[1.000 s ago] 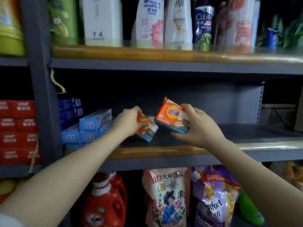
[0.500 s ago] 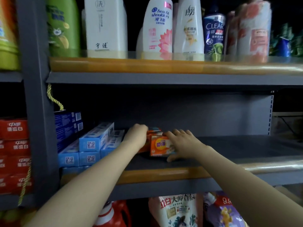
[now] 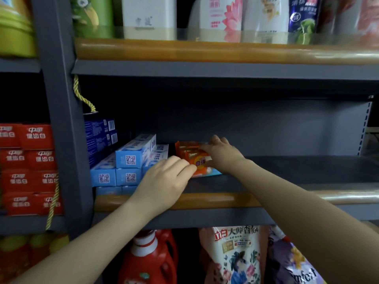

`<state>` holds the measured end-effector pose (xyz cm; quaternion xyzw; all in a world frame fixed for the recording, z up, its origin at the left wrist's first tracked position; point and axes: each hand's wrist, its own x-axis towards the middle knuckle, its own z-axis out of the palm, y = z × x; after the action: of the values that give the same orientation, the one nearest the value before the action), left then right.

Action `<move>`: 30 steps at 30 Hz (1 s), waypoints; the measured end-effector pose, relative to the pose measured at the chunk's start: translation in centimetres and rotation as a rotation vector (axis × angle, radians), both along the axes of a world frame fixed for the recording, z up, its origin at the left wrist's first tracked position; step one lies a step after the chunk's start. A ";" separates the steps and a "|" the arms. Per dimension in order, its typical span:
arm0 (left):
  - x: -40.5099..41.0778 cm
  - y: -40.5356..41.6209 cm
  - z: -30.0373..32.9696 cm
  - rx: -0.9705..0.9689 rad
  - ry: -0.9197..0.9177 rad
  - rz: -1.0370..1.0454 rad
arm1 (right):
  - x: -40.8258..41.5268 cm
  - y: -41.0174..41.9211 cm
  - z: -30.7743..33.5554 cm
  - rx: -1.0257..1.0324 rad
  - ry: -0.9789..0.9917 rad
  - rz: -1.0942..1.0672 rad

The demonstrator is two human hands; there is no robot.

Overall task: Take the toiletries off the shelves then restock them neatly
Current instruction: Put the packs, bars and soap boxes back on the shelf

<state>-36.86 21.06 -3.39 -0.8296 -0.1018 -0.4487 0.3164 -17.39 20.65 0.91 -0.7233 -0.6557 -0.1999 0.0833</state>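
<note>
Several orange soap packs point(image 3: 191, 155) sit together on the grey middle shelf point(image 3: 297, 171), just right of the blue toothpaste boxes point(image 3: 131, 158). My left hand point(image 3: 164, 178) reaches in from the lower left, and its curled fingertips pinch the left edge of the front soap pack. From the right, my right hand point(image 3: 222, 155) lies on the packs, with its fingers stretched over their tops and right side. The backs of the packs are hidden behind both hands.
Shampoo bottles point(image 3: 219, 19) line the shelf above. Red toothpaste boxes point(image 3: 30, 167) fill the left bay. Below stand a red detergent jug point(image 3: 151, 257) and refill bags point(image 3: 238, 255). A yellow cord point(image 3: 82, 95) hangs by the upright.
One second ago each hand held a soap pack in front of the shelf. Both packs now lie on the shelf beside the toothpaste, and my left hand has drawn back to the front pack's edge.
</note>
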 end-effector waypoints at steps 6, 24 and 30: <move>0.6 0.1 -0.5 -0.017 -0.007 -0.021 | -1.1 1.2 0.1 0.021 -0.073 -0.016; 2.9 -6.9 -4.5 0.040 -0.027 -0.112 | 3.5 -21.4 -11.7 0.197 0.086 0.293; 6.2 -11.5 -12.3 -0.156 0.337 -0.302 | 5.2 -27.1 -19.0 -0.511 0.350 0.222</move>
<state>-30.63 9.58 -15.73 -0.9206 0.0431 -0.3367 0.1931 -12.24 -6.40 -18.12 -0.6682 -0.7353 0.1089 0.0321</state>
